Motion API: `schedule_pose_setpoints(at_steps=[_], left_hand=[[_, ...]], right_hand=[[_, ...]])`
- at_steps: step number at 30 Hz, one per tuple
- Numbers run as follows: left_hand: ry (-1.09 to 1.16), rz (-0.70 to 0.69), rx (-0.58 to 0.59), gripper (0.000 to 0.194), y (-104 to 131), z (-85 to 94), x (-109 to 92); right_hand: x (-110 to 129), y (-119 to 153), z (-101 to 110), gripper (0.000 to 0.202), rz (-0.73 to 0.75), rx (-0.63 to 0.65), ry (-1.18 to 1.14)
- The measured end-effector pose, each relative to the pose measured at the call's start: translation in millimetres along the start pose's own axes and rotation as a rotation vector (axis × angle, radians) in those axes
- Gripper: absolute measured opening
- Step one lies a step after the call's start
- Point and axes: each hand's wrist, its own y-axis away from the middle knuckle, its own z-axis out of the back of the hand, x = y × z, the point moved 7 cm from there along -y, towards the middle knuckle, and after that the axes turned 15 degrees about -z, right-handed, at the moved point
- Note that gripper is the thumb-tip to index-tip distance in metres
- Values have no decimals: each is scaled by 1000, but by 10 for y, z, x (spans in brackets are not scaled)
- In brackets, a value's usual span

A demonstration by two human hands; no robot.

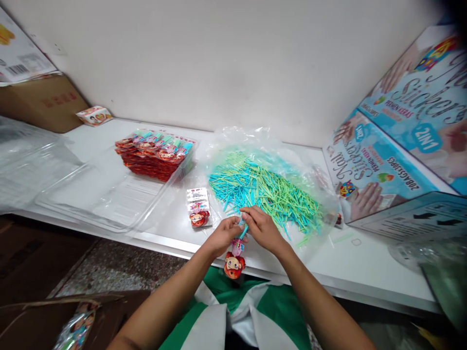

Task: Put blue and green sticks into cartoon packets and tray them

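Near the table's front edge, my left hand (223, 236) is closed on a printed card (234, 265) with a red-haired cartoon head, which hangs head-down toward me. My right hand (264, 230) is closed beside it, fingers on a blue stick (243, 232) lying against the card's upper end. Just beyond my hands, a heap of thin blue and green sticks (266, 187) spills from a clear plastic bag (251, 136). A small stack of similar cards (198, 208) rests left of my hands.
A clear plastic tray (87, 214) at left holds stacked red cards (153, 153) with sticks. Nail sticker boxes (379, 180) stand at the right. A brown carton (40, 102) and a small box (94, 115) are at the back left. A wall closes off the back.
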Motion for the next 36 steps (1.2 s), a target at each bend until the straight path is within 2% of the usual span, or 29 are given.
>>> schedule_pose_setpoints(at_steps=[4,7,9,11,14,17,19,21,27,30,36], left_hand=[[-15,-113,3,27,1,19,-73],[-13,-86,-26,31,11,43,-67],[-7,-53,-38,38,18,48,-70],[-6,-46,-42,42,27,44,-96],[29,-23,-25,44,74,26,-101],[12,58,30,41,175,25,-7],[-18,111,61,38,244,45,71],[-35,108,60,37,279,77,102],[-110,39,96,35,250,45,54],[-108,36,96,35,242,7,38],[-121,100,121,38,305,33,87]], right_hand=[[85,78,-29,39,77,89,11],[-52,86,12,42,-119,67,-156],[-174,88,14,35,-260,56,-291],[-241,84,0,27,-317,66,-407],[-295,59,69,21,-328,-12,-521],[-309,52,197,19,-319,-129,-554],[-264,60,262,19,-291,-164,-541],[-190,75,297,18,-253,-168,-524],[-147,64,137,23,-309,-17,-726],[-213,39,87,17,-328,-67,-757],[-407,11,42,22,-444,-158,-882]])
